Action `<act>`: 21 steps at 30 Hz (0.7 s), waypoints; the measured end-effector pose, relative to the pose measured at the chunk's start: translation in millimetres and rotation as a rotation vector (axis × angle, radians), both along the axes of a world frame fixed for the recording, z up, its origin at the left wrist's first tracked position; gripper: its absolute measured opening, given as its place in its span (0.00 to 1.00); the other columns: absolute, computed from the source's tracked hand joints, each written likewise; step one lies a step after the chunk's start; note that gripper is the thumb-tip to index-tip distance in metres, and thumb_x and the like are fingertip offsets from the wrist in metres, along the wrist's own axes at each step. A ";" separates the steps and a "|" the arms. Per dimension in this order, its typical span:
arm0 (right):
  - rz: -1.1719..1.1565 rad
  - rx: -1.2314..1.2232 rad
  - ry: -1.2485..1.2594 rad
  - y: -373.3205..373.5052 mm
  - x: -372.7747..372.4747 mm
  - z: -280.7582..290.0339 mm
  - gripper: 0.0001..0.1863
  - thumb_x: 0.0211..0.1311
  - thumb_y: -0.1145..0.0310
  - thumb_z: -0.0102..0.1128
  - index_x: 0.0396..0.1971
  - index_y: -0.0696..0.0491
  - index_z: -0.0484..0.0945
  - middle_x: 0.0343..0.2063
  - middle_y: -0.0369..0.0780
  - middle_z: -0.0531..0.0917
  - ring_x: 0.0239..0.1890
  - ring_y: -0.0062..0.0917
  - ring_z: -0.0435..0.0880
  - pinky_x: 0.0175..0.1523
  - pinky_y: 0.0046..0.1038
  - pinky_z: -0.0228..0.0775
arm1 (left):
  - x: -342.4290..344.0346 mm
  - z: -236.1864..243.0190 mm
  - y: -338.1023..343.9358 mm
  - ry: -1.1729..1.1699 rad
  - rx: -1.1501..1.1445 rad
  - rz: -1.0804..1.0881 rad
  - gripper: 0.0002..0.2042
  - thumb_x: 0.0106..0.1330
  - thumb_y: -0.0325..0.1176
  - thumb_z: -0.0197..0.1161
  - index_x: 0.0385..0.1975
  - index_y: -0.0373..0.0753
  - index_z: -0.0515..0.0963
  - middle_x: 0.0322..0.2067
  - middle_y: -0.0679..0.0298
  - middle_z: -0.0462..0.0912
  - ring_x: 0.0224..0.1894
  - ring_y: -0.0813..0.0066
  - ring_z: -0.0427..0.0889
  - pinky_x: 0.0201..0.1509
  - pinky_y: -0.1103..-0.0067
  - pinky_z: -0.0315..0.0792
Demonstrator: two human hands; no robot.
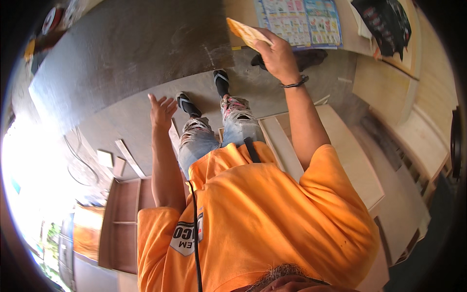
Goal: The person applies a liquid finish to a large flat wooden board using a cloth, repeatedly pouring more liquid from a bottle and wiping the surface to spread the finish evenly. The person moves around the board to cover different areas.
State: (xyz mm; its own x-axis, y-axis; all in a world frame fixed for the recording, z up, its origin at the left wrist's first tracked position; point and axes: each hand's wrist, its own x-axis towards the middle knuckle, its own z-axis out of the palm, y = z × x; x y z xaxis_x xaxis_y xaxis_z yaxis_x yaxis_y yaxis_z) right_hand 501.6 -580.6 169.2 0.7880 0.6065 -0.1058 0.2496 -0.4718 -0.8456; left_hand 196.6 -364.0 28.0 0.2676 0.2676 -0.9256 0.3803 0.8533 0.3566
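My right hand is raised near the far side, thumb and fingers closed on a thin folded sheet. The sheet is orange on one part and pale cream on the rest; it resembles folded sandpaper, though its surface is too small to make out. It is held over the right end of a broad dark panel. My left hand is held out with its fingers apart and nothing in it. That hand is just short of the panel's near edge and touches nothing I can see.
A colourful printed sheet lies on the wooden surface at the far right, by a black plastic bag. Pale wooden panels stand along my right. A brown compartmented wooden frame and several offcuts are at my left, near a cable.
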 end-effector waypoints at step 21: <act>-0.208 0.228 -0.001 -119.4 -29.8 65.9 0.15 0.62 0.67 0.52 0.46 0.55 0.76 0.36 0.46 0.83 0.41 0.40 0.83 0.43 0.32 0.73 | -196.1 121.8 0.9 0.437 0.280 -0.532 0.24 0.66 0.57 0.54 0.40 0.38 0.72 0.26 0.66 0.75 0.19 0.80 0.71 0.18 0.84 0.62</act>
State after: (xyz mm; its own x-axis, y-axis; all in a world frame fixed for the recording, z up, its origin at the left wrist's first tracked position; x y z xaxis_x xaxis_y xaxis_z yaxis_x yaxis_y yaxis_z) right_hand 471.8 -700.0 235.1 0.8978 0.4401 0.0151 0.1681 -0.3108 -0.9355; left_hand 0.6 -363.2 149.8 0.0499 0.4466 -0.8933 0.8739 0.4136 0.2555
